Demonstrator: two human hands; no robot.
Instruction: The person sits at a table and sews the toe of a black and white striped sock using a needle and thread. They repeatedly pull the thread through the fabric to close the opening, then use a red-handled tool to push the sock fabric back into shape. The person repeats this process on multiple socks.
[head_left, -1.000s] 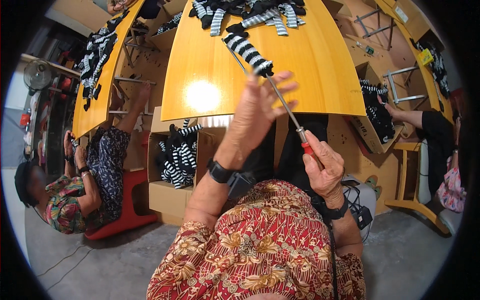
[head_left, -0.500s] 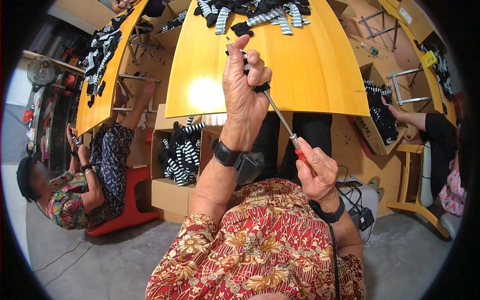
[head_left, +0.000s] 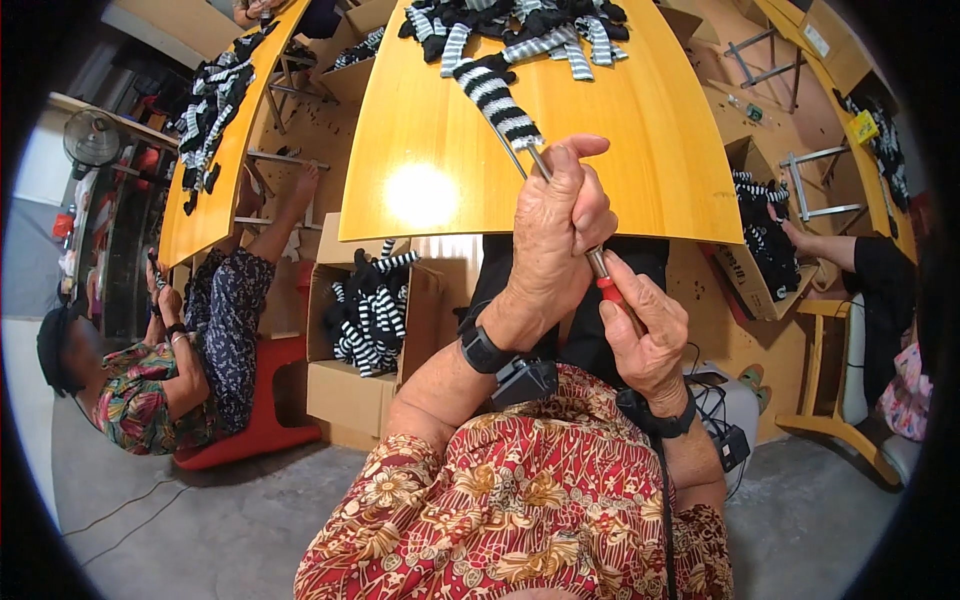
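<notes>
My right hand (head_left: 648, 325) grips the red handle (head_left: 612, 291) of a tool with a long metal shaft. My left hand (head_left: 562, 222) is closed round that shaft, just beyond the handle, with one finger sticking out. Two thin metal rods (head_left: 538, 163) show past the left fist. At their far end sits a black-and-white striped knitted tube (head_left: 498, 103) with a black tip, over the table; how much rod is inside it is hidden. Beyond it lies a pile of striped knitted pieces (head_left: 530, 35) on the yellow table (head_left: 430, 130).
An open cardboard box (head_left: 350, 395) of striped knits stands left of my legs, another box (head_left: 735, 265) to the right. A person (head_left: 150, 385) sits at a left-hand table (head_left: 195, 225); another person's leg (head_left: 835, 250) shows at right. Cables (head_left: 712, 400) hang beside my right forearm.
My left hand has slid down the shaft toward the handle. The knitted piece, bunched in that hand before, is now stretched out at the rods' far end. My right hand stays on the handle.
</notes>
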